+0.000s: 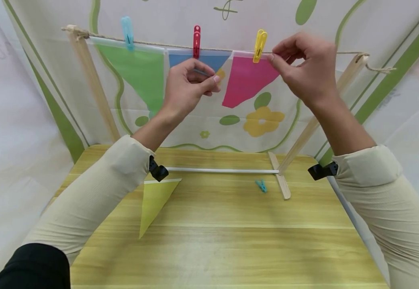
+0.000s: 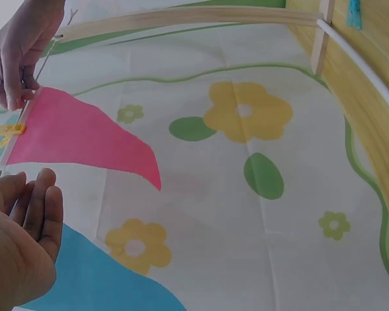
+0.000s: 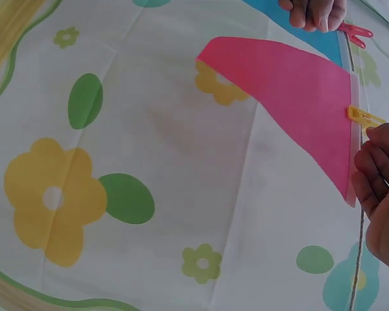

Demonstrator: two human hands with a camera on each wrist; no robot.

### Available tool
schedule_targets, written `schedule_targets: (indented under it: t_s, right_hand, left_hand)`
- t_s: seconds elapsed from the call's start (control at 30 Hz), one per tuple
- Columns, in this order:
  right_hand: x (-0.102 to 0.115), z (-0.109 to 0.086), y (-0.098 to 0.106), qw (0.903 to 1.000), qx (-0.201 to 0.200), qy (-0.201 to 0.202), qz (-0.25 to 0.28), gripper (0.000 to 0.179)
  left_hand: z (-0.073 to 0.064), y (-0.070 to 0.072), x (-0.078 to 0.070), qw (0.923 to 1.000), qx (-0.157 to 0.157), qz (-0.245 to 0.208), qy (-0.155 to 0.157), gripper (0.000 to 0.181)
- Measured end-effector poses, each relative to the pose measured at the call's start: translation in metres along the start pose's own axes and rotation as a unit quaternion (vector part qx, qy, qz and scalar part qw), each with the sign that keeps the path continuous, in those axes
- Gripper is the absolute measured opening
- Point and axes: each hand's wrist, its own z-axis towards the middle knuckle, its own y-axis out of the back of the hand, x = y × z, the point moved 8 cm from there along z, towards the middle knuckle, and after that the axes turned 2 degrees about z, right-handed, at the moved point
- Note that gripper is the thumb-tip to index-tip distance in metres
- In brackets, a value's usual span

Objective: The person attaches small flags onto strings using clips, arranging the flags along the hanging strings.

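Observation:
A pink pennant (image 1: 249, 80) hangs from the string (image 1: 151, 43) by a yellow clothespin (image 1: 260, 46). My right hand (image 1: 307, 66) pinches the pennant's white top edge just right of that clothespin, thumb in front. My left hand (image 1: 191, 82) hovers before a blue pennant (image 1: 180, 58), its fingers loosely bent and nothing between them. In the left wrist view, the left hand's fingertips (image 2: 50, 178) are just short of the pink pennant's near edge. A red clothespin (image 1: 196, 42) holds the blue pennant, and a light blue clothespin (image 1: 127, 32) holds a green pennant (image 1: 137, 68).
Two wooden posts (image 1: 95, 82) carry the string, tied at their tops. A white rod (image 1: 223, 170) runs low between them. On the wooden table (image 1: 209, 249) lie a yellow pennant (image 1: 156, 202) and a small blue clothespin (image 1: 261, 186). A flower-patterned cloth (image 1: 195, 120) hangs behind.

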Motion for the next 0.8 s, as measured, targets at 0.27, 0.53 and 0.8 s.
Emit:
schedule_targets:
  t_s: [0.27,0.53,0.8]
  right_hand:
    - [0.0,-0.011,-0.005,0.9994,0.023,0.026,0.005,0.024]
    - [-0.005,-0.022,-0.01,0.9992,0.034,0.019,0.006,0.022]
    - [-0.01,-0.03,-0.015,0.9991,0.04,0.001,0.014,0.018]
  left_hand:
    - [-0.006,0.005,0.011,0.9999,0.003,-0.003,0.01,0.01]
    - [-0.013,0.008,0.019,0.9997,0.011,-0.002,0.02,0.01]
    - [-0.021,0.012,0.029,0.9994,0.009,0.004,0.033,0.011]
